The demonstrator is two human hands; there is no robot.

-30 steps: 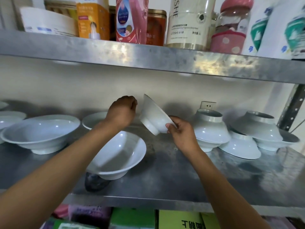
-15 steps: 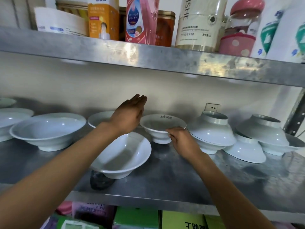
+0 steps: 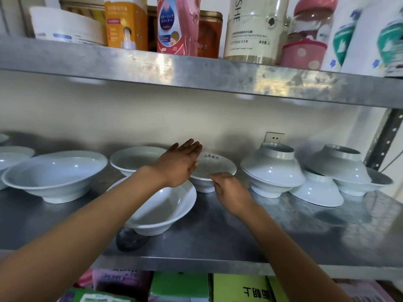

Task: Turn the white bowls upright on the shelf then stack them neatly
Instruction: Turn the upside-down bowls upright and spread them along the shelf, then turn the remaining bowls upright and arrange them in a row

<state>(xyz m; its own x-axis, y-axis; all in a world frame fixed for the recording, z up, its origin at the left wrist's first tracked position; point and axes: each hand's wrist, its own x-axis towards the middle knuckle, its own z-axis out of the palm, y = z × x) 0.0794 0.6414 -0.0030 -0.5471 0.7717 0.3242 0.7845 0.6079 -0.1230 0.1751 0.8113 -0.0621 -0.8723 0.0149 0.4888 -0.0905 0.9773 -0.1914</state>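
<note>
A small white bowl [image 3: 214, 165] with printed characters stands upright at the back middle of the metal shelf [image 3: 229, 236]. My left hand [image 3: 178, 164] hovers flat and open over its left rim. My right hand [image 3: 231, 190] has loosely curled fingertips at its front rim. Upright white bowls stand at the left [image 3: 54, 177], back [image 3: 135, 159] and front centre [image 3: 163, 205]. To the right, one upside-down bowl [image 3: 272, 168] caps an upright one. A second upside-down bowl [image 3: 316, 190] leans, and a third [image 3: 338, 162] sits on another upright bowl [image 3: 375, 182].
More white bowls [image 3: 13, 158] sit at the far left edge. The upper shelf [image 3: 196, 70] hangs low overhead, loaded with bottles and tins. A wall socket [image 3: 274, 137] and a steel post [image 3: 383, 138] are at the back right. A dark object [image 3: 130, 238] lies under the front bowl.
The small bowl was tilted in both hands; it now stands upright on the shelf. My left hand has opened flat above it and my right hand has loosened at its rim.
</note>
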